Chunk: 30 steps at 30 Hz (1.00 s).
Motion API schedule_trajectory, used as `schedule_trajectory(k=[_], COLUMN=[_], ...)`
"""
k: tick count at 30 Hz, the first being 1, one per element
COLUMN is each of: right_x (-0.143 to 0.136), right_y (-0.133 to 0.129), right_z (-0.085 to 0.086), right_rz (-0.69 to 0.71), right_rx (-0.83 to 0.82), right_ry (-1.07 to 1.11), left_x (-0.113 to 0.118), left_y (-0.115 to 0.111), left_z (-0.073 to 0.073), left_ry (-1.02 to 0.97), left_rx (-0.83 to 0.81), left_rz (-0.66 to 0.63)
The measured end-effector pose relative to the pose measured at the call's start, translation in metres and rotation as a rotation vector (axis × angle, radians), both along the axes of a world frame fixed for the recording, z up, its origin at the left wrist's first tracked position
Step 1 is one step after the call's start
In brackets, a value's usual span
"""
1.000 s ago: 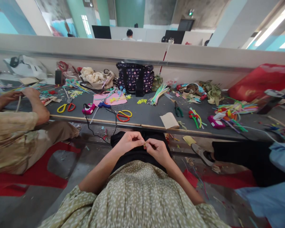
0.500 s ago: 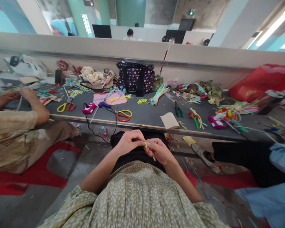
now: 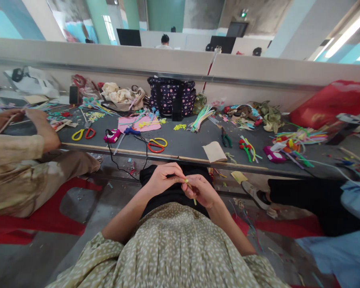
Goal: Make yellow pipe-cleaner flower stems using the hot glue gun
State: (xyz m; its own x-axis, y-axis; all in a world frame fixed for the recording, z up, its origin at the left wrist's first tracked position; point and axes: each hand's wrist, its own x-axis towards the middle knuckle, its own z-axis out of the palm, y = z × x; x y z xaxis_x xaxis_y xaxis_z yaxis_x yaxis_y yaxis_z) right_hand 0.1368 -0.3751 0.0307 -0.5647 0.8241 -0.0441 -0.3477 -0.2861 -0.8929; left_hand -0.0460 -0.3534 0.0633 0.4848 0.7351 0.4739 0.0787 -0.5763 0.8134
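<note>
Above my lap, both hands meet around a small pale-yellow pipe cleaner (image 3: 195, 202). My left hand (image 3: 165, 180) pinches its curled upper end between thumb and forefinger. My right hand (image 3: 200, 191) grips the same piece from the other side, and its straight tail pokes out below the fingers. Most of the curled part is hidden by fingertips. On the table ahead lie a small heap of yellow pieces (image 3: 180, 127) and a bundle of pastel pipe cleaners (image 3: 201, 119). Nearer the front edge are red-and-yellow scissors (image 3: 157, 145) and a tan paper sheet (image 3: 215, 152).
A blue glue gun (image 3: 132, 131) lies by a pink sheet (image 3: 150, 125), its black cord hanging over the edge. Green-handled pliers (image 3: 226, 139) lie right of centre. A patterned bag (image 3: 171, 96) stands at the back. Co-workers sit on both sides, one with raised hands (image 3: 37, 116).
My fingers have shifted slightly around the yellow pipe cleaner, with both hands staying in place. The co-worker's hands on the left have moved a little.
</note>
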Motion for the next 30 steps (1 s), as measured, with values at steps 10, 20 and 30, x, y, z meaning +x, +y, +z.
schedule_trajectory(k=[10,20,30], right_x=[0.002,-0.002,-0.002], right_y=[-0.001,-0.008,-0.008], right_z=[-0.002,0.001,0.005], right_rz=[0.011,-0.270,-0.223], right_rx=[0.016,0.491,0.268], right_ry=[-0.055,-0.536,-0.363], left_x=[0.003,0.004,0.002], left_y=[-0.002,-0.006,0.001], left_z=[0.001,-0.004,-0.011], left_ry=[0.000,0.106,-0.096], left_rx=[0.006,-0.117,-0.544], left_rz=[-0.018,0.093,-0.033])
